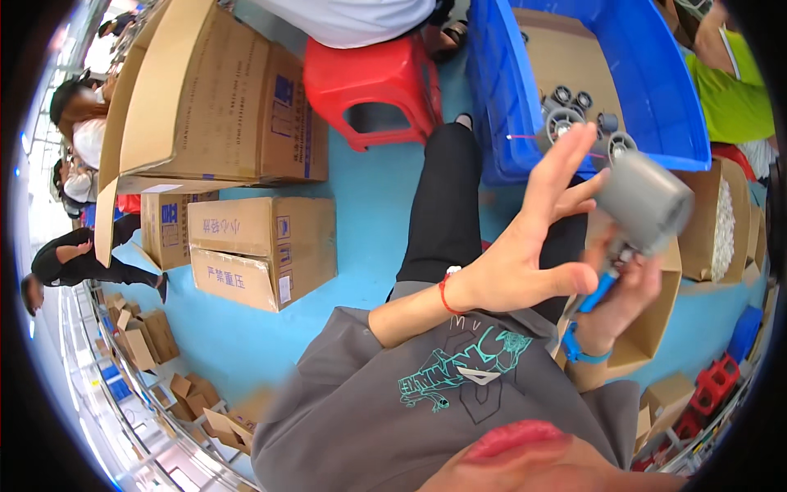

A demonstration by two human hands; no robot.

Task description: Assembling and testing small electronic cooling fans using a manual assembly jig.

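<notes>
My right hand (pixel 625 299), with a blue band on its wrist, grips a grey cylindrical part (pixel 644 199) from below. A blue piece (pixel 601 292) shows between its fingers. My left hand (pixel 533 238), a red string on its wrist, is raised with fingers spread just left of the grey part. Its fingertips come close to the part, but blur hides whether they touch. Behind both hands stands a blue plastic bin (pixel 500 98) with several small grey round parts (pixel 566 115) lying on cardboard inside it.
A red plastic stool (pixel 369 78) stands on the blue floor beside the bin. Cardboard boxes (pixel 262 246) are stacked at left, and an open one (pixel 656 324) sits under my hands. Other people work at far left (pixel 70 254) and top right (pixel 734 90).
</notes>
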